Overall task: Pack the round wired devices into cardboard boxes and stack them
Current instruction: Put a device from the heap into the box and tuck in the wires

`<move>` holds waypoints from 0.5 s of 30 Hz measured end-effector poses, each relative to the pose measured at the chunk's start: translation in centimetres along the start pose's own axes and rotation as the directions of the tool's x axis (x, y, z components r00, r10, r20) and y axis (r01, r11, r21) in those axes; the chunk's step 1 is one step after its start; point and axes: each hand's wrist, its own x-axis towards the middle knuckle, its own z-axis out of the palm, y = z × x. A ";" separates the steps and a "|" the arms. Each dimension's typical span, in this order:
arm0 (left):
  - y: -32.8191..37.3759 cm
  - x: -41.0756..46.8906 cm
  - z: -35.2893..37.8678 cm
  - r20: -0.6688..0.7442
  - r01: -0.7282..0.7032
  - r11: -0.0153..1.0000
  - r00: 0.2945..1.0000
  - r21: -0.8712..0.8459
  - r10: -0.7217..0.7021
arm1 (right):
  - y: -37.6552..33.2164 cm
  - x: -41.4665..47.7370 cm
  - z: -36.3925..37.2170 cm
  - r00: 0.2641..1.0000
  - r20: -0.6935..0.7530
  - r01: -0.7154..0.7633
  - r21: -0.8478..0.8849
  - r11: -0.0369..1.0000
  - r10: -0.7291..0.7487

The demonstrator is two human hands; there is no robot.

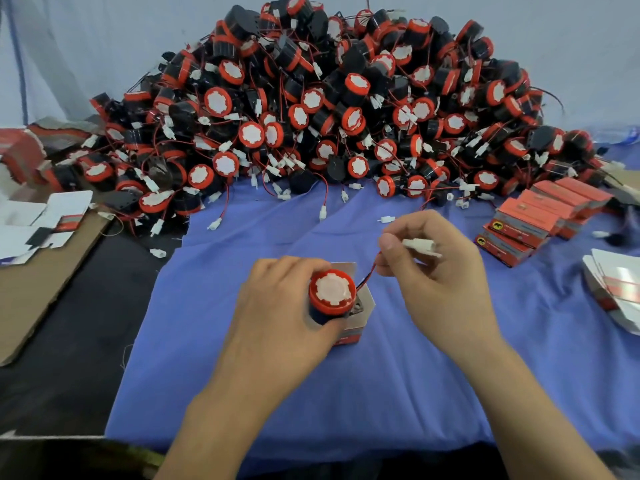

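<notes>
My left hand [277, 306] grips a round device [331, 292] with a red cap, white centre and black body, set partly into a small open cardboard box [360, 306] on the blue cloth. Its red and black wire runs up to my right hand [436, 268], which pinches the wire near its white plug [420, 244]. A large heap of the same devices [329, 109] fills the back of the table. Packed red boxes [540, 216] are stacked at the right.
Flat unfolded box blanks lie at the left [38, 223] on brown cardboard [45, 278] and at the far right edge [616, 289]. Loose white plugs and wires trail from the heap onto the blue cloth [311, 393]. A dark surface shows at the lower left.
</notes>
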 end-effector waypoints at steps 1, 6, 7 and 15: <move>-0.3 0.0 0.2 0.011 0.000 0.998 1.000 0.056 -0.001 | 0.3 -0.1 0.2 1.000 0.028 -0.013 -0.032 0.999 0.014; -1.9 -0.2 1.3 0.033 0.018 0.976 0.999 0.215 -0.026 | 1.8 0.2 1.3 0.968 0.235 0.008 -0.363 0.932 0.083; -2.1 -0.3 1.5 0.036 0.026 0.976 0.999 0.216 -0.034 | 2.0 0.4 1.5 0.951 0.284 0.012 -0.423 0.906 0.121; -3.2 -0.9 2.8 0.057 -0.067 0.939 0.997 0.336 0.050 | 1.8 1.0 1.9 0.896 0.402 0.099 -0.592 0.800 0.187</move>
